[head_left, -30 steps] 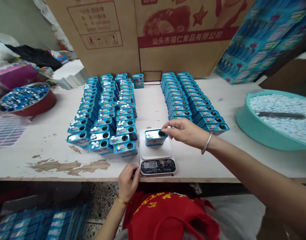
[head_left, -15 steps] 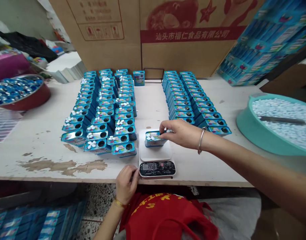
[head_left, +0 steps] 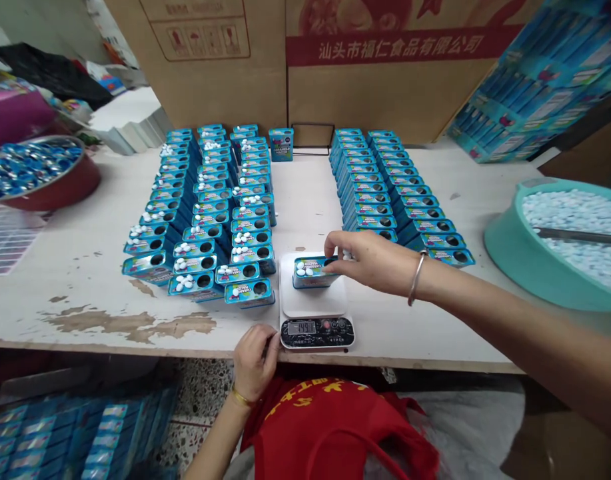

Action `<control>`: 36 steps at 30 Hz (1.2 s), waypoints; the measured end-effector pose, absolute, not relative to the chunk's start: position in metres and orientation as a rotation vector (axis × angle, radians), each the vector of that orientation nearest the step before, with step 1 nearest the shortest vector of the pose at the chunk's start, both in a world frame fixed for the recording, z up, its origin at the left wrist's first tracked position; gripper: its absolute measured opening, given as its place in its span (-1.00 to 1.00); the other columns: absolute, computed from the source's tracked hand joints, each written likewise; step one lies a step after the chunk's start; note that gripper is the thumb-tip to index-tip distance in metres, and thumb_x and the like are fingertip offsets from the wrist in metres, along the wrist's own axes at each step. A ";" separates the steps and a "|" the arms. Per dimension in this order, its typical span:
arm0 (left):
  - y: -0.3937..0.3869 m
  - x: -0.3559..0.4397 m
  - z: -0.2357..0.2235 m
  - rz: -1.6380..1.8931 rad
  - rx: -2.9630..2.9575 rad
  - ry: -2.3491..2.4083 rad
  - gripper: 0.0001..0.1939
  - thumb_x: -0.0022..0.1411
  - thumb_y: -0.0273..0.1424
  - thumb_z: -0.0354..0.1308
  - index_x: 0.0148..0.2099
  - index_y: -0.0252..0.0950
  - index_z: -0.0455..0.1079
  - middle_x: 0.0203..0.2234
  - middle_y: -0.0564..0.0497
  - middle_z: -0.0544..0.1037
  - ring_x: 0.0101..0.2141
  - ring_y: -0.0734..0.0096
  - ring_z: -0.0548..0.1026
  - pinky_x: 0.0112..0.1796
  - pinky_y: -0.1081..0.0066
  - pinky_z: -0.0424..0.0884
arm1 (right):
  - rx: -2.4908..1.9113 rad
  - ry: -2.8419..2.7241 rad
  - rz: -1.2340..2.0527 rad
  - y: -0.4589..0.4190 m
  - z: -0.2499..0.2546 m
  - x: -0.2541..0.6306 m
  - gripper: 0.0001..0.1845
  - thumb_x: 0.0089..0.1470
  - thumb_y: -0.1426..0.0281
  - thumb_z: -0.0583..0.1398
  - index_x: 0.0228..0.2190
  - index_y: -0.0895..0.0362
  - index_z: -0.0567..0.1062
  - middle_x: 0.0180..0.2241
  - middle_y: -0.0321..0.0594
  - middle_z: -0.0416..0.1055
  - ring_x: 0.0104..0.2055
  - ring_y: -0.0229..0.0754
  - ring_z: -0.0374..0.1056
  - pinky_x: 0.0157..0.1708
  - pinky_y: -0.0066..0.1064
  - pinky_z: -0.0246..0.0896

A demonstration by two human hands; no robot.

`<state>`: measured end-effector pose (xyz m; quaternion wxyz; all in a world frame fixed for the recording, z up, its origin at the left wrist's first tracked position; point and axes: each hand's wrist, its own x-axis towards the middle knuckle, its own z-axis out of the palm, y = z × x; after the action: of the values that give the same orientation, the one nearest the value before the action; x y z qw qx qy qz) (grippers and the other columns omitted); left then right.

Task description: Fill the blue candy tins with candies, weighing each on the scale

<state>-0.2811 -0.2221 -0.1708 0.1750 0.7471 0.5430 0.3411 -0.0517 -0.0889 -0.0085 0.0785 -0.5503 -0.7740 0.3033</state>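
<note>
- Your right hand (head_left: 365, 261), centre of the frame, keeps some white candies (head_left: 348, 255), uncountable, in bent fingers beside the tin's hole.
- Your left hand (head_left: 255, 357), lower centre, is loosely curled; whether it holds something, I cannot tell.
- One blue tin (head_left: 311, 279) stands on one scale (head_left: 310, 307), mid-frame; probably light, stiff, smooth, best taken by its long sides.
- Farther: three left tin rows (head_left: 249, 293), two right tin rows (head_left: 369, 221), one teal basin (head_left: 510, 247), right edge.

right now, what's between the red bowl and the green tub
In the head view: two groups of blue tins, and lower in the picture a scale bearing one tin, with the right hand at it.
</note>
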 end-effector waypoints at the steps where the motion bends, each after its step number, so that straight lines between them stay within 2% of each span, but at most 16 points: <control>1: -0.222 -0.281 -0.171 0.963 2.114 1.540 -0.89 0.27 -0.44 0.00 -0.33 -0.26 0.29 -0.48 0.00 0.42 -0.40 0.42 0.37 -0.34 0.41 0.29 | -1.605 -2.226 0.988 -0.089 -0.010 -0.049 -0.92 -0.03 0.41 0.25 -0.46 0.14 0.44 -0.54 -0.31 0.32 -0.48 -0.31 0.19 -0.51 -0.50 -0.01; 5: -0.223 -0.281 -0.171 0.985 2.088 1.516 -0.88 0.28 -0.44 -0.02 -0.33 -0.27 0.28 -0.47 0.00 0.42 -0.40 0.43 0.37 -0.34 0.41 0.30 | -1.463 -1.504 1.569 -0.093 -0.017 -0.030 -0.74 -0.02 0.25 0.25 -0.55 0.16 0.38 -0.63 -0.35 0.24 -0.66 -0.43 0.00 -0.68 -0.53 -0.17; 7: -0.224 -0.282 -0.171 0.998 2.069 1.504 -0.88 0.29 -0.43 -0.04 -0.32 -0.27 0.29 -0.46 -0.01 0.42 -0.39 0.43 0.37 -0.33 0.41 0.31 | -1.441 -1.121 1.730 -0.100 -0.023 -0.018 -0.77 -0.02 0.29 0.26 -0.54 0.16 0.38 -0.60 -0.33 0.27 -0.68 -0.47 -0.04 -0.73 -0.57 -0.19; 10: -0.225 -0.283 -0.171 1.002 2.039 1.506 -0.86 0.30 -0.41 -0.05 -0.30 -0.28 0.30 -0.45 -0.02 0.42 -0.38 0.43 0.37 -0.33 0.40 0.32 | -1.511 -0.751 1.747 -0.115 -0.036 -0.002 -0.96 -0.07 0.48 0.25 -0.45 0.17 0.46 -0.50 -0.23 0.37 -0.60 -0.42 0.15 -0.69 -0.59 0.08; 12: -0.225 -0.283 -0.171 1.007 2.027 1.506 -0.85 0.30 -0.40 -0.05 -0.30 -0.28 0.30 -0.46 -0.02 0.41 -0.39 0.44 0.37 -0.33 0.40 0.32 | -1.577 -0.652 1.707 -0.123 -0.045 0.006 -0.88 -0.10 0.55 0.24 -0.41 0.18 0.49 -0.46 -0.18 0.40 -0.55 -0.38 0.22 -0.61 -0.58 0.21; 15: -0.225 -0.282 -0.171 1.016 2.030 1.507 -0.86 0.30 -0.40 -0.04 -0.30 -0.28 0.30 -0.45 -0.01 0.41 -0.39 0.45 0.36 -0.32 0.41 0.32 | -1.569 -0.758 1.724 -0.131 -0.053 0.010 -0.91 -0.07 0.45 0.28 -0.46 0.20 0.47 -0.48 -0.20 0.40 -0.61 -0.44 0.14 -0.68 -0.59 0.09; 18: -0.225 -0.281 -0.170 1.023 2.038 1.513 -0.88 0.28 -0.42 -0.03 -0.31 -0.28 0.29 -0.46 0.00 0.40 -0.40 0.45 0.36 -0.34 0.43 0.31 | -1.462 -0.994 1.723 -0.130 -0.050 0.003 -0.74 -0.06 0.26 0.30 -0.53 0.19 0.42 -0.55 -0.26 0.36 -0.69 -0.49 -0.02 -0.75 -0.57 -0.17; 20: -0.224 -0.281 -0.169 1.024 2.041 1.524 -0.88 0.28 -0.42 -0.02 -0.32 -0.27 0.29 -0.47 0.02 0.39 -0.41 0.46 0.36 -0.35 0.44 0.30 | -1.413 -1.153 1.662 -0.125 -0.042 -0.007 -0.71 -0.05 0.21 0.28 -0.54 0.18 0.40 -0.59 -0.31 0.33 -0.71 -0.49 -0.05 -0.74 -0.55 -0.22; 22: -0.223 -0.280 -0.168 1.026 2.048 1.534 -0.87 0.28 -0.43 -0.02 -0.34 -0.27 0.28 -0.48 0.02 0.38 -0.42 0.46 0.36 -0.36 0.45 0.29 | -1.405 -1.347 1.553 -0.117 -0.033 -0.019 -0.73 0.00 0.23 0.24 -0.52 0.18 0.41 -0.61 -0.33 0.30 -0.70 -0.47 -0.02 -0.71 -0.53 -0.19; 24: -0.222 -0.280 -0.167 1.024 2.060 1.539 -0.87 0.28 -0.43 -0.02 -0.34 -0.27 0.28 -0.49 0.03 0.38 -0.43 0.46 0.35 -0.37 0.46 0.29 | -1.411 -1.586 1.375 -0.110 -0.027 -0.030 -0.78 0.04 0.29 0.21 -0.49 0.20 0.45 -0.61 -0.32 0.33 -0.65 -0.43 0.08 -0.66 -0.53 -0.08; 28: -0.221 -0.280 -0.168 1.019 2.085 1.537 -0.87 0.28 -0.42 -0.02 -0.34 -0.27 0.27 -0.50 0.04 0.37 -0.44 0.47 0.34 -0.38 0.46 0.27 | -1.423 -1.905 1.028 -0.100 -0.023 -0.042 -0.83 0.07 0.40 0.17 -0.41 0.21 0.55 -0.47 -0.21 0.49 -0.41 -0.27 0.35 -0.39 -0.45 0.21; 31: -0.221 -0.281 -0.170 1.022 2.092 1.537 -0.89 0.27 -0.43 0.00 -0.33 -0.27 0.27 -0.50 0.05 0.37 -0.44 0.47 0.35 -0.37 0.46 0.27 | -1.452 -1.956 0.940 -0.101 -0.023 -0.044 -0.81 0.08 0.40 0.17 -0.33 0.19 0.58 -0.31 -0.14 0.55 -0.26 -0.17 0.43 -0.23 -0.38 0.27; 36: -0.223 -0.282 -0.174 1.013 2.104 1.535 -0.93 0.26 -0.49 0.02 -0.31 -0.27 0.27 -0.48 0.04 0.37 -0.42 0.47 0.34 -0.36 0.46 0.26 | -1.435 -2.000 0.849 -0.108 -0.021 -0.041 -0.76 0.10 0.41 0.16 -0.22 0.19 0.58 -0.19 -0.10 0.54 -0.14 -0.09 0.44 -0.12 -0.33 0.28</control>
<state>-0.2816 -0.2227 -0.1738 0.1725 0.7416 0.5411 0.3571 -0.0413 -0.1078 -0.0210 0.2657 -0.5311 -0.7405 0.3145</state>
